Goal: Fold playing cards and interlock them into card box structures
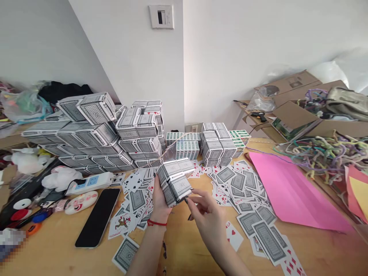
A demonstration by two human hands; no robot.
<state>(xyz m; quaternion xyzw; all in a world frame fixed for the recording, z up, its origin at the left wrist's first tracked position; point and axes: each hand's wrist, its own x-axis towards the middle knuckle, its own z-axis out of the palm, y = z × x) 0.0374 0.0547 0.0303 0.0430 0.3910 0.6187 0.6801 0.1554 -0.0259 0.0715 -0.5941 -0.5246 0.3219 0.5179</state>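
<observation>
A block built of folded playing cards, grey-patterned backs outward, is held tilted above the table. My left hand, with a red string on the wrist, grips it from the left and below. At its lower right corner, my right hand pinches the edge between thumb and index finger; the exact contact is partly hidden. Loose playing cards lie to the left of my hands, with a joker face up among them. More scattered cards spread out on the right, some face up, some face down.
Stacked card blocks rise at the back left, with a smaller stack behind the hands. A phone lies left, near a power strip. Pink paper, pipe cleaners and a cardboard box occupy the right.
</observation>
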